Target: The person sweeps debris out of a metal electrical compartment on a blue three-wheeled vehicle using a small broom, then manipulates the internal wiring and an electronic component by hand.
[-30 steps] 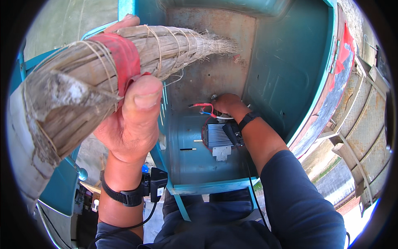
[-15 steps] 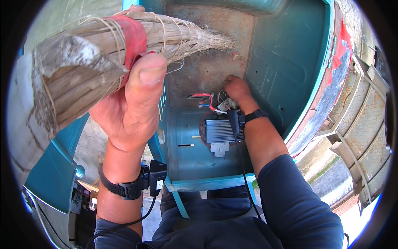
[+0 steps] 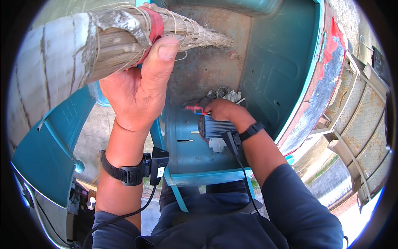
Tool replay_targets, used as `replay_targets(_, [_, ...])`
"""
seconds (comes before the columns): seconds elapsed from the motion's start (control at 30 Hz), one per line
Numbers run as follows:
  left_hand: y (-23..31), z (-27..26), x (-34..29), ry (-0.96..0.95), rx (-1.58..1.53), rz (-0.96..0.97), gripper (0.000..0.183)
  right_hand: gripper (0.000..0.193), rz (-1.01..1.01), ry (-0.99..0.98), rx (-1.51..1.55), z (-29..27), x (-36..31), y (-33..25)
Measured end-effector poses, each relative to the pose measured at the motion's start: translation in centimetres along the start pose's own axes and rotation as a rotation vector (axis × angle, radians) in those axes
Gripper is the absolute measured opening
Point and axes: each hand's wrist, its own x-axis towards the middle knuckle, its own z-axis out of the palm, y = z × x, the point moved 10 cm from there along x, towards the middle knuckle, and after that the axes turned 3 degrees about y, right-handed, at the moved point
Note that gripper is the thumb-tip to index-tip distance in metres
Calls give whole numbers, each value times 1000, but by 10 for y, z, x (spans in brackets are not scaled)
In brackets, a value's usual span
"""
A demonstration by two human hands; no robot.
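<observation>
far left: blue panel (image 3: 62, 153), low beside me. above it, across the upper left, the broom (image 3: 116, 45), raised, frayed tip pointing over the box. my left hand (image 3: 139, 89) is closed round it by the red band (image 3: 155, 27), thumb on the near side, fingers mostly hidden behind.

middle: inside the blue box (image 3: 277, 62), a short black stick (image 3: 185, 140) on the floor. right of it, the finned block (image 3: 217, 128). at its far edge, red wires (image 3: 195, 108), a bit blurred, with my right hand (image 3: 226, 111) just beside them: fingers curled, back of hand up. cannot tell whether they grip anything. pale scraps (image 3: 238, 97) just beyond. far right, outside: rusty plates (image 3: 360, 116).

on doing this well, my judgement: broom held high and off to the left, so its fibres snag no wire; wires moved gently by their sleeves, no tugging at the block; wrist cable (image 3: 245, 174) clear of block and rim.

writing: white label (image 3: 160, 172) on the left wrist unit (image 3: 158, 159), marks too small to read. nothing else legible to me.
</observation>
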Motion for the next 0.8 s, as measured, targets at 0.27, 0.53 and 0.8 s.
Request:
replay_targets(0.27, [1, -1, 1, 5, -27, 27, 41, 48, 93, -28, 300, 3, 23, 7])
replay_targets(0.53, [-2, -13, -3, 106, -34, 52, 42, 48, 473, 163, 965, -1, -13, 55])
replay_targets(0.8, [0, -8, -1, 37, 0, 48, 39, 49, 698, 770, 398, -95, -56, 111])
